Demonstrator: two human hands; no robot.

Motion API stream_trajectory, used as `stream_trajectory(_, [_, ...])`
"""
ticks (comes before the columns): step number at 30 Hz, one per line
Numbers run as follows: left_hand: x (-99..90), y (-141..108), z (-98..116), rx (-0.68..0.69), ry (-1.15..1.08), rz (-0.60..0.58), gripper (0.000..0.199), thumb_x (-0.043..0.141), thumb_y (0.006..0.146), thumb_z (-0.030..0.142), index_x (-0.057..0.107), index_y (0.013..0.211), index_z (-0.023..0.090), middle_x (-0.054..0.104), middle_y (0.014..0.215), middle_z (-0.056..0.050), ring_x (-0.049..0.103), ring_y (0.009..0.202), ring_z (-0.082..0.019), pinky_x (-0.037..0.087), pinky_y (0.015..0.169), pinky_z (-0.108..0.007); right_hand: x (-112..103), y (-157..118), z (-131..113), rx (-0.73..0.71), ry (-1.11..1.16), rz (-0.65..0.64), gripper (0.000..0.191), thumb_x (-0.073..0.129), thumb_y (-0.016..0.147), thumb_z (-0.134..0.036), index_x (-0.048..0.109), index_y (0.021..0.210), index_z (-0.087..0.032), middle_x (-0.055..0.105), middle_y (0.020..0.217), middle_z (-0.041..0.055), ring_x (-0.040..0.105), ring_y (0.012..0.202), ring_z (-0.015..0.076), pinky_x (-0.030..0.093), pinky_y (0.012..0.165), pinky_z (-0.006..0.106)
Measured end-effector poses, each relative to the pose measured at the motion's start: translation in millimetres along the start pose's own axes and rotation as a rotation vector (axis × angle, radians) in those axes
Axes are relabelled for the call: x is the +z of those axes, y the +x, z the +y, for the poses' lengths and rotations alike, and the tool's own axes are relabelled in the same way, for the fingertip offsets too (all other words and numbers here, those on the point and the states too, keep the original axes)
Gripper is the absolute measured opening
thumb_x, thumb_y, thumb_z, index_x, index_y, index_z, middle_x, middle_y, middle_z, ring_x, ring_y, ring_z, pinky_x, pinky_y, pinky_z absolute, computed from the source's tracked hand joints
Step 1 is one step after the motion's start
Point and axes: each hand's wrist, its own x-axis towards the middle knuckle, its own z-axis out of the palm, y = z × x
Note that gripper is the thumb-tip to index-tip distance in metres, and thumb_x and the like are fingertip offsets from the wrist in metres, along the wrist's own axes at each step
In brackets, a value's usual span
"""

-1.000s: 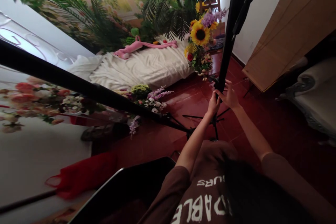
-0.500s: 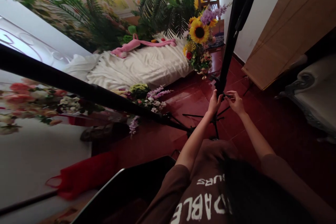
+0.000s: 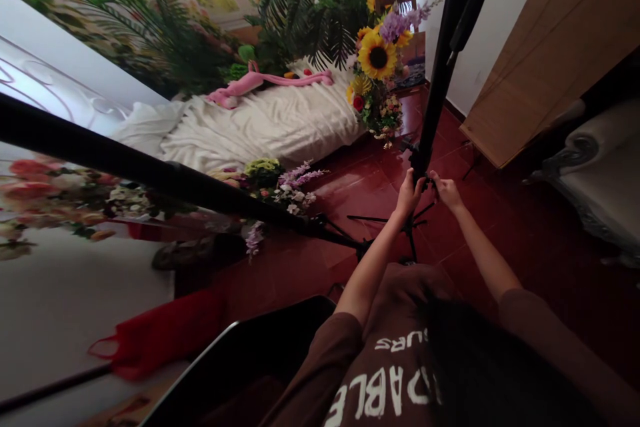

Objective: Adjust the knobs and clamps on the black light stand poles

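A black light stand (image 3: pixel 434 103) rises in front of me, its tripod legs (image 3: pixel 411 240) spread over the red tiles below. My left hand (image 3: pixel 409 195) is wrapped round the pole low down, just under a dark clamp collar. On the pole's right side, my right hand (image 3: pixel 444 189) pinches a small black knob (image 3: pixel 428 180) with thumb and fingers. The knob is largely covered by the fingers. Another knob (image 3: pixel 407 146) sticks out to the left, a little higher on the pole.
A second black pole (image 3: pixel 165 173) slants across the left. Sunflowers (image 3: pixel 377 57) stand beyond the stand, beside a white-draped platform (image 3: pixel 260 127) bearing a pink plush toy (image 3: pixel 245 85). A brown board (image 3: pixel 525 60) leans at right near a pale ornate sofa (image 3: pixel 600 153). A red bag (image 3: pixel 160 333) lies lower left.
My right hand has shifted slightly left and turned, its fingers closing tighter at the knob. The left hand stays on the pole. The view has moved a little.
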Motion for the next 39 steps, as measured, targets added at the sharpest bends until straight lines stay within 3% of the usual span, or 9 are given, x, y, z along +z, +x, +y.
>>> stream_trajectory(5, [-0.7, -1, -2, 0.016, 0.008, -0.011, 0.034, 0.052, 0.094, 0.041, 0.05, 0.122, 0.021, 0.067, 0.088, -0.004, 0.064, 0.075, -0.015, 0.048, 0.071, -0.025, 2, 6, -14, 0.429, 0.433, -0.253, 0.06, 0.042, 0.096, -0.048, 0.034, 0.042, -0.023, 0.027, 0.026, -0.0054, 0.024, 0.023, 0.0055, 0.019, 0.03, 0.02])
stream_trajectory(9, [-1.7, 0, 4, 0.02, 0.015, 0.0, 0.035, 0.052, 0.094, 0.044, 0.052, 0.121, 0.022, 0.069, 0.094, -0.006, 0.065, 0.081, -0.016, 0.05, 0.077, -0.028, -2, 10, -23, 0.615, 0.664, -0.408, 0.056, 0.035, 0.099, -0.038, 0.032, 0.045, -0.022, 0.025, 0.025, -0.0066, 0.017, 0.024, 0.0048, 0.018, 0.029, 0.016])
stream_trajectory(14, [-14.7, -13, 6, 0.05, 0.006, -0.021, 0.041, 0.051, 0.094, 0.046, 0.053, 0.127, 0.021, 0.067, 0.116, -0.011, 0.066, 0.102, -0.018, 0.051, 0.089, -0.03, 7, -4, -22, 0.602, 0.827, -0.22, 0.05, 0.04, 0.099, -0.04, 0.044, 0.053, -0.021, 0.049, 0.036, -0.0033, 0.041, 0.031, 0.0065, 0.035, 0.035, 0.016])
stream_trajectory(18, [-48.6, -66, -26, -0.118, 0.013, 0.047, 0.037, 0.047, 0.095, 0.047, 0.06, 0.115, 0.018, 0.067, 0.114, -0.012, 0.065, 0.099, -0.016, 0.051, 0.091, -0.031, 22, -27, -17, 0.484, 0.801, -0.165, 0.024, 0.05, 0.095, -0.028, 0.065, 0.078, -0.02, 0.077, 0.074, 0.0006, 0.069, 0.061, 0.0092, 0.051, 0.053, 0.018])
stream_trajectory(22, [-102.7, -145, -73, -0.409, 0.091, 0.293, 0.029, 0.049, 0.093, 0.043, 0.061, 0.099, 0.017, 0.069, 0.101, -0.008, 0.065, 0.097, -0.017, 0.05, 0.093, -0.033, 40, -41, -14, 0.427, 0.686, -0.33, 0.019, 0.052, 0.092, -0.024, 0.069, 0.086, -0.02, 0.079, 0.088, 0.0026, 0.073, 0.079, 0.012, 0.054, 0.065, 0.02])
stream_trajectory(26, [-159.2, -198, -91, -0.657, 0.163, 0.761, 0.017, 0.048, 0.094, 0.035, 0.053, 0.098, 0.019, 0.064, 0.094, -0.005, 0.064, 0.089, -0.016, 0.05, 0.088, -0.033, 65, -42, -15, 0.419, 0.618, -0.437, 0.017, 0.053, 0.092, -0.025, 0.069, 0.088, -0.02, 0.078, 0.088, 0.0035, 0.074, 0.079, 0.0127, 0.055, 0.066, 0.021])
stream_trajectory(31, [-208.3, -190, -50, -0.434, 0.174, 1.051, 0.039, 0.033, 0.098, 0.052, 0.05, 0.112, 0.019, 0.062, 0.103, -0.006, 0.062, 0.094, -0.014, 0.049, 0.088, -0.029, 111, -41, -22, 0.388, 0.512, -0.628, 0.019, 0.052, 0.093, -0.023, 0.07, 0.087, -0.019, 0.078, 0.086, 0.0037, 0.073, 0.075, 0.0127, 0.056, 0.064, 0.02])
stream_trajectory(36, [-224.6, -150, 14, -0.053, 0.171, 0.936, 0.055, 0.028, 0.097, 0.062, 0.05, 0.125, 0.02, 0.059, 0.125, -0.011, 0.06, 0.113, -0.016, 0.046, 0.099, -0.029, 161, -54, -44, 0.434, 0.351, -0.869, 0.028, 0.048, 0.099, -0.03, 0.069, 0.086, -0.016, 0.076, 0.081, 0.0059, 0.071, 0.069, 0.0124, 0.054, 0.061, 0.02])
stream_trajectory(39, [-226.0, -133, 27, 0.001, 0.197, 0.869, 0.06, 0.035, 0.093, 0.068, 0.049, 0.126, 0.02, 0.058, 0.127, -0.012, 0.058, 0.116, -0.018, 0.045, 0.101, -0.03, 184, -66, -63, 0.482, 0.303, -0.983, 0.045, 0.035, 0.103, -0.043, 0.068, 0.089, -0.015, 0.076, 0.08, 0.0074, 0.069, 0.065, 0.0128, 0.053, 0.057, 0.021])
